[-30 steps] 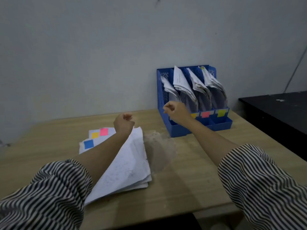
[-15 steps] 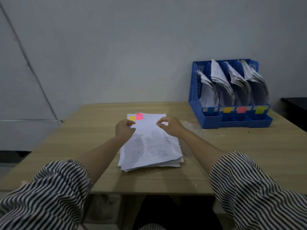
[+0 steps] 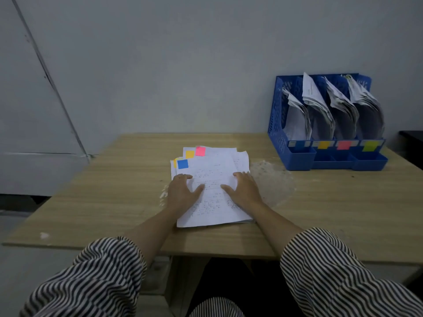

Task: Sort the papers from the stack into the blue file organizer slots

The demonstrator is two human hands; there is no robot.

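Observation:
A stack of white handwritten papers lies in the middle of the wooden table, with blue, orange and pink sticky tabs showing at its far left corner. My left hand rests flat on the stack's left side and my right hand rests flat on its right side, fingers spread. The blue file organizer stands at the table's far right against the wall. Its slots are full of curved papers and carry blue, orange, pink and green tabs on the front.
The wooden table reaches the grey wall at the back. A worn pale patch marks the tabletop right of the stack. A dark surface shows at the far right edge. My striped sleeves fill the foreground.
Both hands came down from loosely curled above the stack to lying flat on it. The view shifted left, so the organizer now sits further right.

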